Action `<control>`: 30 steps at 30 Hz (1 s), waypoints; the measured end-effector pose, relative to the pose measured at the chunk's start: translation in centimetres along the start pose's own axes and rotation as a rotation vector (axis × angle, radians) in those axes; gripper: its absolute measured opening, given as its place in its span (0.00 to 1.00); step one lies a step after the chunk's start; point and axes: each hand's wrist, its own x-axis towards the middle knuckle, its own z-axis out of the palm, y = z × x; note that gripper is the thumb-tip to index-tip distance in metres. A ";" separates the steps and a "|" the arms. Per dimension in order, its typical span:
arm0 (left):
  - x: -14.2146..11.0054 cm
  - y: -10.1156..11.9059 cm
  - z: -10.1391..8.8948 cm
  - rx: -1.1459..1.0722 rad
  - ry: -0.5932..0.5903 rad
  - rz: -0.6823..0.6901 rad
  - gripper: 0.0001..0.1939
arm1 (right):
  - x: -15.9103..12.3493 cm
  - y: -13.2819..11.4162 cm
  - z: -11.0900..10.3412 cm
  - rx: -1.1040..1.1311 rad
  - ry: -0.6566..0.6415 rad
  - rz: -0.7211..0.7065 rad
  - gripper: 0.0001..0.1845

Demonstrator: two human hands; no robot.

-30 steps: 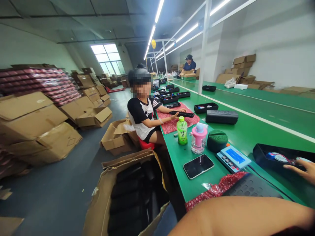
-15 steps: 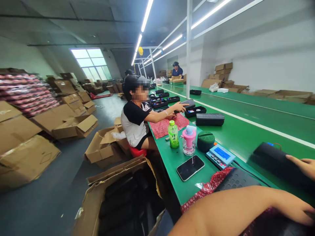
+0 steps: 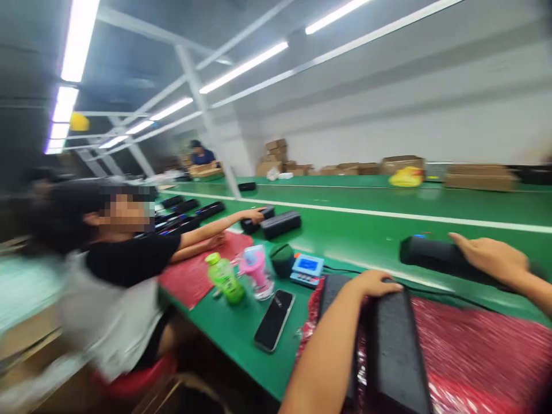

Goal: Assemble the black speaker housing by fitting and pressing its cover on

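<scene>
Since the earlier frame the view has swung right and the left hand (image 3: 376, 283) has come down onto the near end of a black speaker (image 3: 394, 351). Fingers curl loosely over its top edge; a firm grip cannot be told. Speaker lies on red bubble wrap (image 3: 474, 356) on the green worktop (image 3: 388, 230). Right hand (image 3: 487, 256) rests palm-down, fingers spread, on a black tray (image 3: 435, 259) beyond. Near left: meter (image 3: 307, 269), phone (image 3: 274, 319), pink cup (image 3: 256, 270), green bottle (image 3: 224, 279). Co-worker (image 3: 116, 270) reaches across, blurred.
</scene>
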 end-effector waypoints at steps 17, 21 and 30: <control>2.8 -1.8 -0.3 0.055 0.089 0.098 0.34 | -17.4 8.5 1.6 -0.190 0.111 -0.110 0.21; 2.7 -1.6 -0.6 0.058 0.085 0.124 0.39 | -19.5 8.0 3.0 -0.183 0.310 -0.308 0.21; 1.4 -1.3 -0.3 0.064 0.072 0.129 0.32 | -26.0 7.2 6.2 -0.146 0.634 -0.331 0.32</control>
